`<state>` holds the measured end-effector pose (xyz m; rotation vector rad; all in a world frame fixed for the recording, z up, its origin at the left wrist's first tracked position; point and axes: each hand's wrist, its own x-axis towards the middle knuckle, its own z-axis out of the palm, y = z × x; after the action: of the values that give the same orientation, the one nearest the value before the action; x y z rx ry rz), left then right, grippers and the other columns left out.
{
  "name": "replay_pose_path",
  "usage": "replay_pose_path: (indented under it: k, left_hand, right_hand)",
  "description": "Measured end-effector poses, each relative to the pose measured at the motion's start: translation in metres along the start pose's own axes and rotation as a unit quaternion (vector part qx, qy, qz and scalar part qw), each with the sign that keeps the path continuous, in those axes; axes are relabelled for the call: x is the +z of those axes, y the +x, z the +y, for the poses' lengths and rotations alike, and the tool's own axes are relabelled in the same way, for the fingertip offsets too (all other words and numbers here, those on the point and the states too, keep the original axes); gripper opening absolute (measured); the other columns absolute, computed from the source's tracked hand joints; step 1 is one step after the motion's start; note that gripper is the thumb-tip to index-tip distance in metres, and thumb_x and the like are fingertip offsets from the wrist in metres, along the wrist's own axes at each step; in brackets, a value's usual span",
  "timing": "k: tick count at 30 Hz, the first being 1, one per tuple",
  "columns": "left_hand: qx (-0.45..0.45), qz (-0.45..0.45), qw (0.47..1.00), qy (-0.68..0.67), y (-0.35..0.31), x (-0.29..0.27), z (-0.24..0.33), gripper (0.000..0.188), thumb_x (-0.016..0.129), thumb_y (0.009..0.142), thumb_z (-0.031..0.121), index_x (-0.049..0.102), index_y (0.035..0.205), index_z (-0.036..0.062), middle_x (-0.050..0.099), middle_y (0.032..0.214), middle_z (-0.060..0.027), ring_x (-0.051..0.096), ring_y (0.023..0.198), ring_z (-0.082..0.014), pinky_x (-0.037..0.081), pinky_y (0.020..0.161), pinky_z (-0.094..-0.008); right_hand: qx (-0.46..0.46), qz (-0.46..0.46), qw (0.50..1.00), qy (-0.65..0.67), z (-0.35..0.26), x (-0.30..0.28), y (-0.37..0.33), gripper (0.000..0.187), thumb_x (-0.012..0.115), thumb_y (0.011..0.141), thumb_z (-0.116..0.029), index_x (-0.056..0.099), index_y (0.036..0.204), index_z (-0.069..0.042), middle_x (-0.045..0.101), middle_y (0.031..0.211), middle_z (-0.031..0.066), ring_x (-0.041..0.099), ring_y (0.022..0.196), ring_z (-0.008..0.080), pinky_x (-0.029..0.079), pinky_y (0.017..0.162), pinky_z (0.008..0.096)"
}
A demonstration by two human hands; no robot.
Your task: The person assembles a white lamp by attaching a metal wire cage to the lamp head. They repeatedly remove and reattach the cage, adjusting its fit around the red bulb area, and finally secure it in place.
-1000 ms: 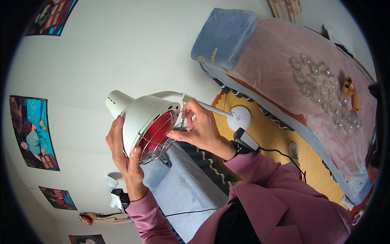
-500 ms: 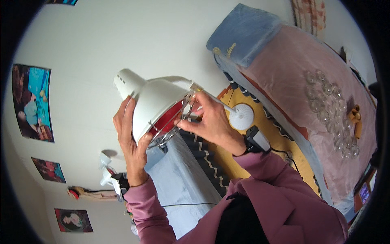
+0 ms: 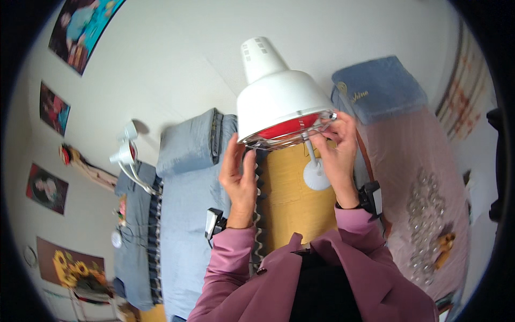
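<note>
Both arms come up from below in pink sleeves (image 3: 232, 258), elbows bent, hands raised either side of a white heat lamp (image 3: 284, 99) whose red face is tipped downward. Left hand (image 3: 238, 185) is upright, thumb and fingers spread pretty loosely at the lamp's left rim; can't make out whether it's really touching. Right hand (image 3: 340, 153) curls inward, thumb and fingers pinched in on the right edge of the wire guard (image 3: 279, 141). Roomwise, yellow floor (image 3: 292, 209) runs between the blue bed (image 3: 196, 209) and the pink-covered one (image 3: 407, 147), with the round white base (image 3: 316, 176) nearer the pink side.
</note>
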<state>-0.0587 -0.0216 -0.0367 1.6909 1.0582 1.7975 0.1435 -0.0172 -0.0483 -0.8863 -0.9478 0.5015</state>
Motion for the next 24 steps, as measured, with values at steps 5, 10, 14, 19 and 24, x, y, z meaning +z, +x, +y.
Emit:
replay_pose_path:
  k: [5, 10, 14, 19, 24]
  left_hand:
    - [0.157, 0.080, 0.973, 0.150, 0.006, 0.020, -0.005, 0.046, 0.075, 0.082, -0.006, 0.064, 0.127, -0.0035, 0.071, 0.108, -0.0168, 0.071, 0.094, -0.0221, 0.058, 0.081, -0.0315]
    - [0.233, 0.142, 0.932, 0.237, 0.011, 0.027, -0.008, 0.045, 0.083, 0.079, 0.005, 0.066, 0.120, -0.0021, 0.071, 0.097, -0.0182, 0.071, 0.079, -0.0279, 0.058, 0.069, -0.0339]
    - [0.200, 0.145, 0.949, 0.197, 0.006, 0.028, -0.010, 0.043, 0.084, 0.077, 0.005, 0.066, 0.115, -0.0025, 0.071, 0.100, -0.0182, 0.071, 0.082, -0.0293, 0.058, 0.070, -0.0344]
    - [0.173, 0.216, 0.952, 0.129, -0.007, 0.029, -0.005, 0.026, 0.085, 0.076, 0.000, 0.065, 0.092, 0.0003, 0.064, 0.086, -0.0092, 0.063, 0.078, -0.0192, 0.055, 0.064, -0.0291]
    - [0.156, 0.188, 0.958, 0.153, -0.029, 0.040, 0.009, 0.018, 0.082, 0.074, 0.001, 0.070, 0.087, 0.0040, 0.063, 0.084, -0.0070, 0.058, 0.076, -0.0224, 0.047, 0.065, -0.0338]
  right_hand:
    - [0.004, -0.012, 1.000, 0.007, -0.003, -0.006, -0.006, 0.058, 0.081, 0.083, -0.013, 0.047, 0.128, -0.001, 0.067, 0.109, 0.0114, 0.064, 0.100, 0.0182, 0.054, 0.084, 0.0327]
    - [-0.019, -0.019, 0.999, -0.023, 0.011, -0.013, -0.005, 0.053, 0.077, 0.086, -0.013, 0.047, 0.130, -0.005, 0.066, 0.112, 0.0075, 0.062, 0.102, 0.0142, 0.048, 0.083, 0.0272]
    - [0.000, -0.143, 0.990, -0.008, -0.003, -0.036, 0.005, 0.041, 0.072, 0.089, -0.011, 0.052, 0.124, -0.005, 0.068, 0.115, 0.0059, 0.063, 0.107, 0.0146, 0.049, 0.083, 0.0278]
    - [-0.095, -0.153, 0.949, -0.259, -0.091, -0.072, 0.033, 0.026, 0.069, 0.092, -0.017, 0.067, 0.114, -0.003, 0.068, 0.124, 0.0121, 0.063, 0.115, 0.0223, 0.051, 0.090, 0.0341]
    - [-0.385, -0.332, 0.789, -0.344, -0.140, -0.008, 0.030, 0.032, 0.075, 0.084, -0.015, 0.070, 0.113, -0.005, 0.069, 0.125, 0.0121, 0.060, 0.125, 0.0312, 0.044, 0.106, 0.0475]
